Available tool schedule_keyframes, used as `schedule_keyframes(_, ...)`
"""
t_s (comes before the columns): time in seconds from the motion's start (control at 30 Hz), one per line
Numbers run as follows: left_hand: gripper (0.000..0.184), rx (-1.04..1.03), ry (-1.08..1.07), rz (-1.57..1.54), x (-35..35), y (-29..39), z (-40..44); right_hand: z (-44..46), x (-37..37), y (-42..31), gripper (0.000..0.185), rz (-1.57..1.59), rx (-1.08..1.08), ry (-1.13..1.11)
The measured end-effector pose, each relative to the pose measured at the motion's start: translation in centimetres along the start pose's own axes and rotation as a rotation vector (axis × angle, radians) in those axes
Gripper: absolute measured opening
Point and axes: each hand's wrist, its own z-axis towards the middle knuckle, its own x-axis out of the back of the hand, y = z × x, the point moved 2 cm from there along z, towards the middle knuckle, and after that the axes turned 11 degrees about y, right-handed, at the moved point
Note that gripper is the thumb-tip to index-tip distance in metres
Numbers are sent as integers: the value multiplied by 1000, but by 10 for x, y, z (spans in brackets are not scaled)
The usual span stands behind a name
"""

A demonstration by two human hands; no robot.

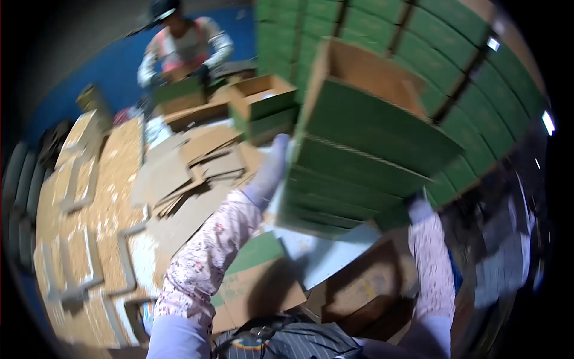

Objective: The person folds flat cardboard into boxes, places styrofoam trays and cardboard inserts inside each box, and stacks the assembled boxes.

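A large green cardboard box [359, 140] with a brown, open top fills the middle of the view, tilted and blurred. Horizontal seams cross its front; whether it is one box or several stacked together, I cannot tell. My left hand [275, 160], in a pale glove, grips its left side. On its lower right edge is my right hand [418, 205], the fingers mostly hidden in dark blur. Below the box lies a pale blue-white surface [329, 251]. A green-and-brown flattened carton [257, 287] is near my body.
Green boxes [400, 36] are stacked as a wall behind. Flat cardboard pieces [173, 173] lie at left, beside tan slabs with pale edging [113, 179]. A co-worker [182, 51] handles a green carton [179, 96] near another open box [263, 99].
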Motion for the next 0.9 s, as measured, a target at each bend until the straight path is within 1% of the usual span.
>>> schedule_keyframes(0.03,71,-240,79,114,18,-26,-8,-13,-2,53,35,-131,59,-138)
schedule_keyframes(0.07,62,-296,139,252,41,-48,-28,-46,-22,92,33,-219,50,-330)
schedule_keyframes(0.1,53,-345,205,393,63,-69,-47,-82,-44,135,31,-168,-378,-414)
schedule_keyframes(0.13,51,-370,262,455,86,-93,-80,-127,-72,166,30,-164,-802,-429)
schedule_keyframes(0.17,51,-363,290,604,111,-121,-116,-155,-101,203,35,-191,-682,-484)
schedule_keyframes(0.2,52,-349,326,750,133,-132,-161,-169,-116,252,47,-70,-698,-661)
schedule_keyframes(0.23,58,-328,366,883,159,-155,-196,-205,-158,223,53,-185,-560,-587)
schedule_keyframes(0.3,61,-231,375,1129,218,-187,-277,-240,-222,275,55,-119,-462,-692)
schedule_keyframes(0.33,64,-177,415,1212,241,-191,-315,-268,-256,242,53,-142,-360,-673)
schedule_keyframes(0.37,65,-59,421,1239,265,-194,-350,-281,-275,233,53,-144,-374,-714)
schedule_keyframes(0.43,67,28,505,1314,312,-195,-406,-303,-310,218,51,-91,-427,-604)
schedule_keyframes(0.47,67,37,506,1316,334,-196,-421,-317,-324,204,44,-9,-479,-615)
schedule_keyframes(0.53,70,10,422,1338,368,-197,-441,-333,-338,220,41,-30,-527,-612)
schedule_keyframes(0.57,72,-1,437,1347,383,-197,-444,-342,-341,217,38,-45,-571,-605)
schedule_keyframes(0.6,77,-11,420,1319,394,-197,-444,-344,-341,212,36,-24,-696,-561)
schedule_keyframes(0.63,81,-27,405,1292,401,-193,-440,-331,-336,216,36,-26,-687,-535)
schedule_keyframes(0.7,90,-175,215,1292,393,-173,-427,-291,-311,226,37,-210,-363,-418)
schedule_keyframes(0.73,98,-242,47,1280,384,-166,-422,-288,-302,217,37,-216,-357,-386)
schedule_keyframes(0.77,97,-270,-151,1325,373,-150,-414,-289,-300,198,39,-223,-431,-501)
schedule_keyframes(0.8,91,-332,-213,1395,366,-151,-411,-292,-297,181,40,-225,-505,-617)
schedule_keyframes(0.83,86,-399,-268,1468,363,-151,-409,-299,-302,156,40,-226,-500,-593)
schedule_keyframes(0.87,86,-419,-275,1461,364,-147,-409,-308,-314,124,39,-331,-411,-544)
schedule_keyframes(0.9,77,-532,-252,1561,365,-138,-407,-314,-327,89,39,-435,-320,-495)
